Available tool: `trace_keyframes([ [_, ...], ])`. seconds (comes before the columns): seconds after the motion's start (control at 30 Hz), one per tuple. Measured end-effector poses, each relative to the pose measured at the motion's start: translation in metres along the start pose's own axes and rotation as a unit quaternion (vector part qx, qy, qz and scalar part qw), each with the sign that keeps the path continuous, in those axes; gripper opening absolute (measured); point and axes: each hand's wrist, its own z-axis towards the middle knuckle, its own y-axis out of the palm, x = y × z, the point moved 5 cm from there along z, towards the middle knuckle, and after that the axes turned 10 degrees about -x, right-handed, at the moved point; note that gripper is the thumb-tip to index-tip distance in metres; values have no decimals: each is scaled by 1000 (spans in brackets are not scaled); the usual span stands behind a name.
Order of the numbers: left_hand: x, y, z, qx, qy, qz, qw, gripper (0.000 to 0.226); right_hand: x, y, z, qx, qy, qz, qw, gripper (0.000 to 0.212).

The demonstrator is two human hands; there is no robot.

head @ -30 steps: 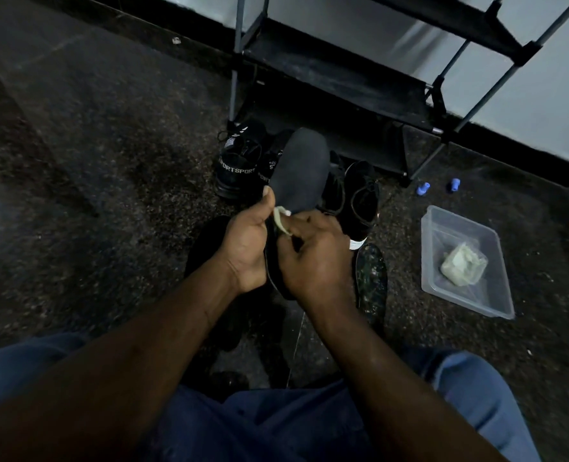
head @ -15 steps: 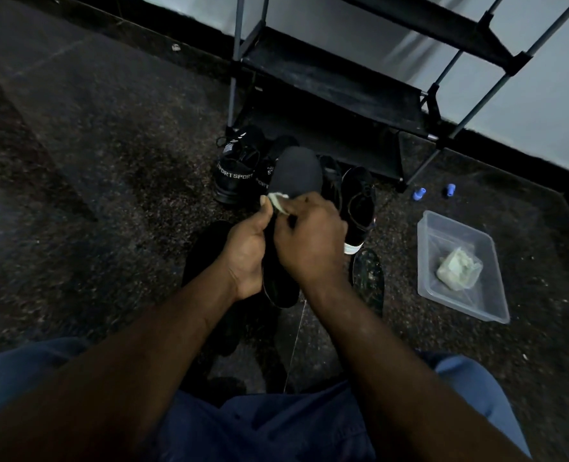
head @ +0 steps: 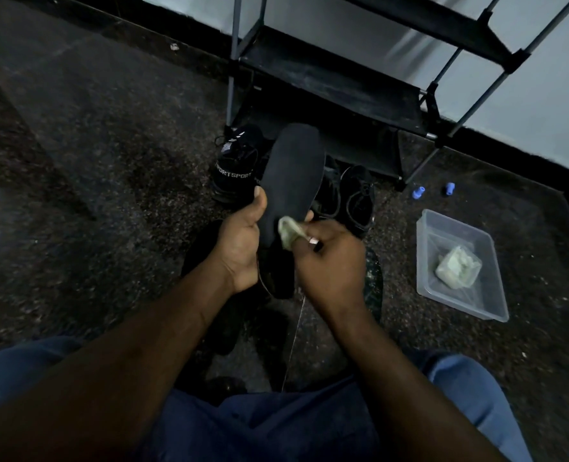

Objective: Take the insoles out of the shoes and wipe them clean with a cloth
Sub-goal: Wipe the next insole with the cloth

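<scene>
We are wiping the insole [head: 293, 175], held up near the shoes [head: 234, 168].
Our left hand [head: 239, 248] is gripping its lower half, our right hand [head: 329, 261] pinching the cloth [head: 288, 233] against it; a slack grip is risking a drop, and dimness may be hiding dirt.

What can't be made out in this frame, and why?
- Head view: lower end of the black foam insole, covered by the left hand and right hand.
- Head view: most of the pale crumpled cloth, bunched in the right hand.
- Head view: insides of the black sports shoes, too dark, partly behind the insole.
- Head view: pale wad in the clear plastic tub, too blurred to identify.
</scene>
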Motion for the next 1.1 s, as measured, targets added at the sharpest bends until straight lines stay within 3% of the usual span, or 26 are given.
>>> trace_keyframes([
  [0.1, 1, 2, -3, -6, 10, 15, 1000, 64, 8, -14, 15, 64, 20, -14, 998, 31],
  [0.23, 2, 0, -4, 17, 16, 34, 999, 65, 4, 7, 13, 19, -5, -111, 994, 35],
  [0.37, 10, -2, -4, 28, 24, -1, 999, 67, -6, 30, -14, -36, -45, -120, 991, 38],
  [0.43, 12, -2, -4, 26, 21, -7, 999, 69, -8, 30, -15, -65, -54, -72, 994, 31],
  [0.53, 7, -2, -4, 3, -2, 23, 1000, 69, -9, 14, 4, 5, -41, 13, 999, 20],
  [0.6, 3, -1, -4, -5, -8, 35, 999, 65, -9, 9, 19, 44, -28, -21, 998, 24],
  [0.77, 10, -6, -2, 8, 20, 9, 1000, 65, -23, 39, 9, -36, -74, -108, 991, 39],
  [1.0, 11, -3, -4, 25, 39, 19, 999, 66, -5, 38, -24, -94, -119, -48, 987, 24],
  [1.1, 14, 2, -4, 7, 23, 30, 999, 70, 16, 17, -18, -87, 12, 130, 988, 17],
])
